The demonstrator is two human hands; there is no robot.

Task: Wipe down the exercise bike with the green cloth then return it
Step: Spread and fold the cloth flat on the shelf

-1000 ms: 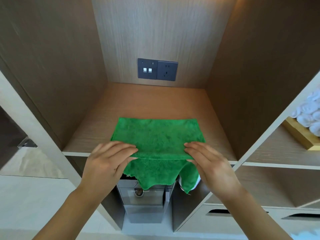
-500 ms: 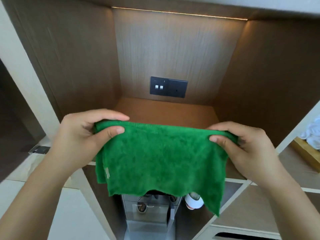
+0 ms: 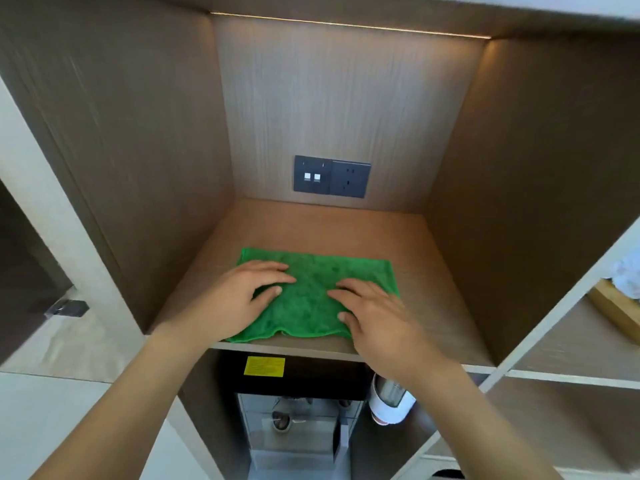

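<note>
The green cloth (image 3: 313,299) lies folded and flat on the wooden shelf (image 3: 426,271) of an open cabinet niche, its near edge close to the shelf's front lip. My left hand (image 3: 242,299) rests palm down on the cloth's left half with fingers spread. My right hand (image 3: 374,313) presses flat on the right half, fingers apart. Neither hand grips the cloth. The exercise bike is not in view.
A dark switch and socket plate (image 3: 331,176) sits on the niche's back wall. Below the shelf are a dark appliance with a yellow label (image 3: 264,366) and a white cup (image 3: 391,400). To the right, a wooden tray (image 3: 616,313) holds rolled white towels.
Half a second ago both hands held the cloth up by its top edge in front of the niche. Now it lies folded on the shelf with both hands flat on it.
</note>
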